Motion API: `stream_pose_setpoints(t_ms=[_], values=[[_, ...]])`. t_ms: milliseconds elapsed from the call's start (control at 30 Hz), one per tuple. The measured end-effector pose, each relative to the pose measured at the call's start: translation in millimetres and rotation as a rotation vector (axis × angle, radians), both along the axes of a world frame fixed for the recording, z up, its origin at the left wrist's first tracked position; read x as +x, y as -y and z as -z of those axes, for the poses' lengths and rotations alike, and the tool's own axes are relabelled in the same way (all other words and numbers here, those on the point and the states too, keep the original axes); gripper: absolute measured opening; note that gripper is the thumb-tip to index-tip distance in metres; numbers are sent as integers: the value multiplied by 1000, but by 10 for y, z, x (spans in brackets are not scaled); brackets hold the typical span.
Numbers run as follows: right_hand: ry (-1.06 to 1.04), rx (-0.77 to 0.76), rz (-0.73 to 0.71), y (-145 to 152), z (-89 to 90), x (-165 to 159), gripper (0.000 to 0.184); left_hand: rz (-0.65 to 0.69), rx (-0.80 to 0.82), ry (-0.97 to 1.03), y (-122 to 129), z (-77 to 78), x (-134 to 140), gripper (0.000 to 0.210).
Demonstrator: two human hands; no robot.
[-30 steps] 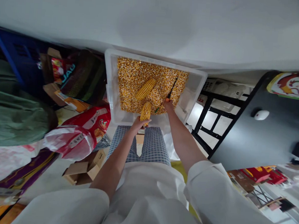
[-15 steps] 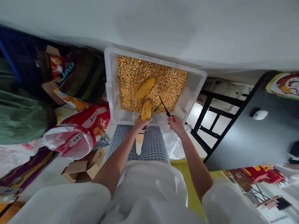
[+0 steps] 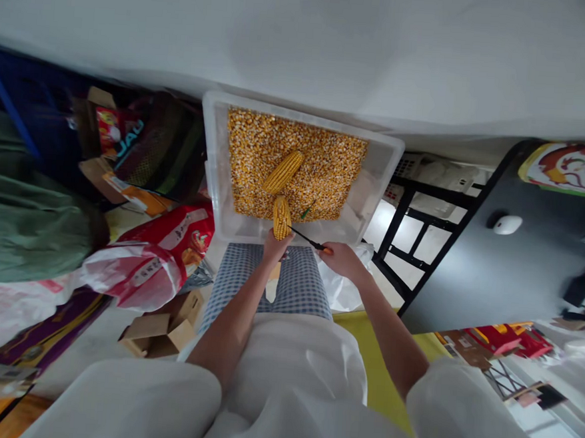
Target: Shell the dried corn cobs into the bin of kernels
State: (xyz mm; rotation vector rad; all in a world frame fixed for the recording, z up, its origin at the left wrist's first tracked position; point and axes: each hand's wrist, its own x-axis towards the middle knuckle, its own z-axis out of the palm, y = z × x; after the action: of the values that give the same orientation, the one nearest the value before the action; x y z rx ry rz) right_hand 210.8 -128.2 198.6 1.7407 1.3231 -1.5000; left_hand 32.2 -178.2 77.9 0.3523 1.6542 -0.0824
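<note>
Left hand [image 3: 275, 246] grips a cob [image 3: 281, 217] at six o'clock of the bin [image 3: 217, 174]; right hand [image 3: 342, 257] fingers clasp a tool [image 3: 311, 242], tip by the cob's four o'clock. Loose kernels [image 3: 327, 155] abound; both cobs, the spare cob [image 3: 283, 171] at twelve, look full.

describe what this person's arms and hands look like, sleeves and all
Loose, plain white fabric sleeves cover the upper arms and end around the elbows. Both forearms are bare, with no watch or bracelet showing. The left hand and right hand wear no gloves; any rings cannot be made out.
</note>
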Motion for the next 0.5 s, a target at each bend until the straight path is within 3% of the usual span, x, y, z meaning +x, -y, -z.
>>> stream_pose_setpoints(t_ms=[233,500], values=[[47,-2,-188,-215,37,11,28,53,34,-44,19,96,22,50],[71,4,-227,-299,68,-24,29,112,9,-59,20,111,16,42]])
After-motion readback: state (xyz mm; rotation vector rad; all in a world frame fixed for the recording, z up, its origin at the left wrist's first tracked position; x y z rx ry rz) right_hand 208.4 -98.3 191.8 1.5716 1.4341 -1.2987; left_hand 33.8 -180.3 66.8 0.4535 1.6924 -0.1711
